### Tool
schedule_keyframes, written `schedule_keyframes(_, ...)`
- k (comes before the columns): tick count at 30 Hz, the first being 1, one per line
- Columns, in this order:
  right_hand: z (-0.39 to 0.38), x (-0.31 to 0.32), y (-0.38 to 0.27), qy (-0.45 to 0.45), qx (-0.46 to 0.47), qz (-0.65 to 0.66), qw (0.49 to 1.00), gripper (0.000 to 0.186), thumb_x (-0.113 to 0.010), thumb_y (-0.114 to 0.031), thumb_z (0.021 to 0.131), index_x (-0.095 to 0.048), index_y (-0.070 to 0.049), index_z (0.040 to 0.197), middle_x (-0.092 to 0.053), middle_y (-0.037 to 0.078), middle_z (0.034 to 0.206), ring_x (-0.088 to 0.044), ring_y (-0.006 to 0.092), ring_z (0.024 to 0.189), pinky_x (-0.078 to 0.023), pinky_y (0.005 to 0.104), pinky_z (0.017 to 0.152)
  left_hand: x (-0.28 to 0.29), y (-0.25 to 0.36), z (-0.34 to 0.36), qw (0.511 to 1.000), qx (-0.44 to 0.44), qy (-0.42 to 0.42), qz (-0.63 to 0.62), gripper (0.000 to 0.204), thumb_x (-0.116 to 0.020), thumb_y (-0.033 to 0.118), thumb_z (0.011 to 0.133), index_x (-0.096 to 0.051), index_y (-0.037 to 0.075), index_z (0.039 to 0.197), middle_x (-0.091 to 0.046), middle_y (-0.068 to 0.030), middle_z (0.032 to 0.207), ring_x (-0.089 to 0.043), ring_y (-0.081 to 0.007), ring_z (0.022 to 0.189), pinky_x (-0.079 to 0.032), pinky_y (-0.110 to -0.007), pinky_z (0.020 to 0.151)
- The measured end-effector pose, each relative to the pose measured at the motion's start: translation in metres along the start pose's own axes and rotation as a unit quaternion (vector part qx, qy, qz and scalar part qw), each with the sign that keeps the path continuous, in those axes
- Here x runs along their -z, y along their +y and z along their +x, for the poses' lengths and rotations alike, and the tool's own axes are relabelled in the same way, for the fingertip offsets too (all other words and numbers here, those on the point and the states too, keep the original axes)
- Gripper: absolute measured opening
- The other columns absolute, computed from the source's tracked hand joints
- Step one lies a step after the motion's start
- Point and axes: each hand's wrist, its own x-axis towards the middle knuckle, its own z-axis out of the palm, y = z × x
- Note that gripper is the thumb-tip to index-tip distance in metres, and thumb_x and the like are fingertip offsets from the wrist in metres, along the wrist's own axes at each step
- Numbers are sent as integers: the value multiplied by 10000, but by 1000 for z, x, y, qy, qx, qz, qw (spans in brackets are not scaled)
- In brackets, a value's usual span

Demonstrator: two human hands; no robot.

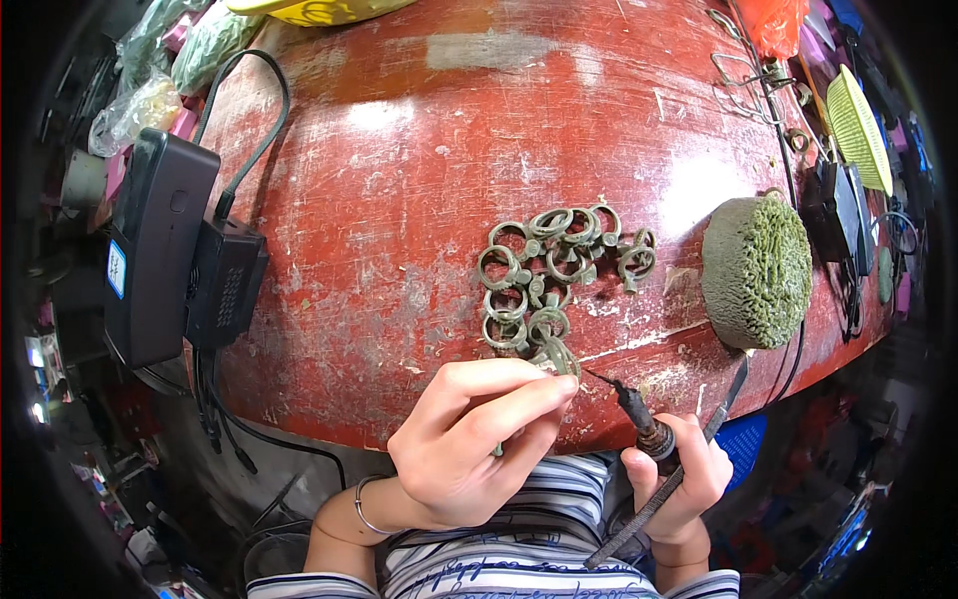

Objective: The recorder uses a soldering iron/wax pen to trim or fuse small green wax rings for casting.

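Note:
My left hand is closed, its thumb and fingertips pinching a dull green ring at the table's near edge. My right hand is closed round a dark pen-like tool with a thin tip, which points toward that ring. Between the same fingers runs a long, narrow file-like metal tool, its flat blade end up at the right. Just beyond my left hand lies a cluster of several similar green rings, each with a short stub. Fingers partly hide the held ring.
A round, green, rough-topped block stands on the red worn table at the right. Black boxes with cables stand at the left. Far off are a yellow basin, plastic bags, bent wire and a yellow-green basket.

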Motion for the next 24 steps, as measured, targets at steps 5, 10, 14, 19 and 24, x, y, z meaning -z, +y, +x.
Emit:
schedule_keyframes(5,-1,1,2,-16,4,-27,1000,363,-746,-342,690,-608,-39,834,-566,51,590,-530,185,432,-400,250,419,-1,1,0,1000,11,4,8,376,-697,-97,607,-661,33,958,-599,-89,892,-597,-183,766,-503,-254,627)
schedule_keyframes(10,-1,1,5,-9,-8,36,999,348,-727,-315,714,-598,-21,847,-557,60,592,-529,186,431,-404,252,414,2,5,2,996,78,21,-44,289,-697,-72,678,-635,3,950,-582,-105,895,-593,-121,672,-490,-219,579)
schedule_keyframes(14,-5,-2,10,-1,-37,116,993,314,-700,-271,738,-583,0,844,-524,56,570,-520,179,424,-395,256,403,7,-15,-1,919,151,72,-358,182,-569,129,861,-544,-42,918,-532,-128,900,-520,-93,579,-405,-176,446)
schedule_keyframes(19,-7,-4,15,14,-14,110,994,300,-691,-254,741,-578,7,834,-493,48,549,-488,170,401,-364,258,385,11,-2,8,854,201,71,-476,114,-587,24,811,-563,-53,890,-550,-142,904,-549,-127,646,-416,-193,450)
schedule_keyframes(24,-8,-6,16,25,-24,145,989,312,-686,-256,746,-570,20,836,-479,44,543,-463,144,393,-345,250,378,1,-1,13,997,55,-14,-43,230,-720,1,696,-644,23,913,-595,-61,760,-578,-116,644,-454,-234,541)
